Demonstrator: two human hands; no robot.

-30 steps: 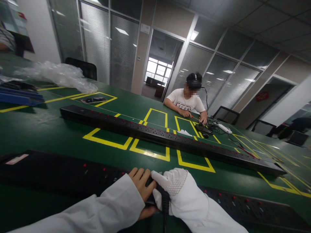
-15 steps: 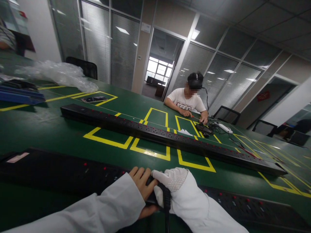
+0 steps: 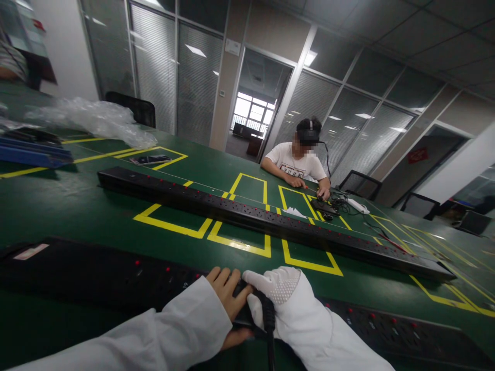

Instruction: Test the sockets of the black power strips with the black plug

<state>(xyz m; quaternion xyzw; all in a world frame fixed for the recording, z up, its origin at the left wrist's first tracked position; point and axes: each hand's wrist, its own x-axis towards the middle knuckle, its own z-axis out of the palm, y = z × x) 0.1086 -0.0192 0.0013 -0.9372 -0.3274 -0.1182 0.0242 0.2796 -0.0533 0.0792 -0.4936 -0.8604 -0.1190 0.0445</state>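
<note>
My bare left hand (image 3: 227, 296) lies over the near power strip (image 3: 96, 273), fingers on its top and thumb at the near edge. The strip is long and black with red switch lights. Close beside it, my right hand (image 3: 276, 286), in a white glove with dotted grip, is closed on a black plug. The plug's thick black cable (image 3: 268, 319) hangs down towards me. Both hands meet at the middle of the strip, and they hide the plug's front and the socket under it. Whether the pins are inside cannot be seen.
A second long black power strip (image 3: 251, 214) lies across the green table (image 3: 116, 206). Yellow tape outlines, a phone (image 3: 150, 159), plastic wrap (image 3: 93, 118) and a blue tray (image 3: 34, 152) lie around. Opposite, a person (image 3: 297, 159) handles cables near a white power strip (image 3: 359, 206).
My hands stay almost in place on the near strip, and the cable has shifted slightly to the right. The view has moved very little.
</note>
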